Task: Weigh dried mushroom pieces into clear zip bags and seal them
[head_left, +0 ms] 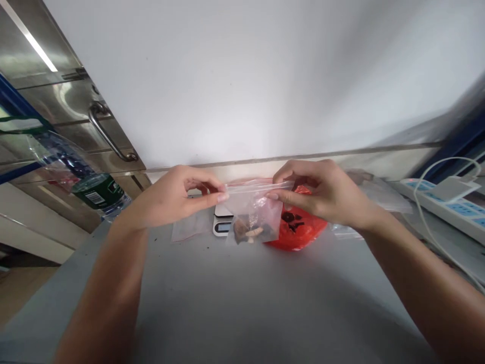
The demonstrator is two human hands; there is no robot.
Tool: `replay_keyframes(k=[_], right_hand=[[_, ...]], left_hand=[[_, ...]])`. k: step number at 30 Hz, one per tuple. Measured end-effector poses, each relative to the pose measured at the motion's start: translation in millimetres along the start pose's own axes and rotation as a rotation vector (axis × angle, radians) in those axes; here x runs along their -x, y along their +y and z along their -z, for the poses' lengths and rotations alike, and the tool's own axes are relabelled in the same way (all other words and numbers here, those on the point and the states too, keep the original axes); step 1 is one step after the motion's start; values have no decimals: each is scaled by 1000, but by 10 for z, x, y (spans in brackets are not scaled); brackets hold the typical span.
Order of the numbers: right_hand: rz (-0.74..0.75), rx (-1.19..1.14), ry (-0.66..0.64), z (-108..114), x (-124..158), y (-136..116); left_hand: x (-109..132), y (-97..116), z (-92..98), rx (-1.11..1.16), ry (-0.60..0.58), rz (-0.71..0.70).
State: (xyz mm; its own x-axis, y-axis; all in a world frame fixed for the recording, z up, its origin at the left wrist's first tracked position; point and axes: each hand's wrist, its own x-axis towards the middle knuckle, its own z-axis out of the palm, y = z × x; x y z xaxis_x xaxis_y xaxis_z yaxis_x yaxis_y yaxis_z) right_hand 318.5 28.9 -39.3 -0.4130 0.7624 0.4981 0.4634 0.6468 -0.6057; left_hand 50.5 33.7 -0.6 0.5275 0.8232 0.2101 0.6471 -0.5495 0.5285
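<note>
A clear zip-lock bag hangs upright between my hands, with brown and pale dried pieces at its bottom. My left hand pinches the bag's top left corner between thumb and fingers. With thumb and fingers closed, my right hand grips the top edge near the right corner. Behind the bag stands a small white digital scale, its display partly visible and the rest hidden. A red plastic bag with dark pieces in it lies just right of the zip-lock bag, partly under my right hand.
Another flat clear bag lies left of the scale. More clear plastic bags lie at the right, by a white power strip with a white cable. A large plastic bottle stands at the left. A white wall backs the grey table.
</note>
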Motion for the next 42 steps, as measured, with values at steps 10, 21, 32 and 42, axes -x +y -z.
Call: replay_keyframes(k=[10,21,32,42], right_hand=[[-102,32,-231,175,-21,72],[21,-103,-145,-31,-48,3],[2,-144,-125,-158,-41,-10],[-20,-218,-110,-193,-26,-65]], left_hand=[[-68,59,-182,70,142,-71],[-36,258,-395,2,170,-97],[-67,225,-419,66,124,-74],[-48,221,-389,91,66,-56]])
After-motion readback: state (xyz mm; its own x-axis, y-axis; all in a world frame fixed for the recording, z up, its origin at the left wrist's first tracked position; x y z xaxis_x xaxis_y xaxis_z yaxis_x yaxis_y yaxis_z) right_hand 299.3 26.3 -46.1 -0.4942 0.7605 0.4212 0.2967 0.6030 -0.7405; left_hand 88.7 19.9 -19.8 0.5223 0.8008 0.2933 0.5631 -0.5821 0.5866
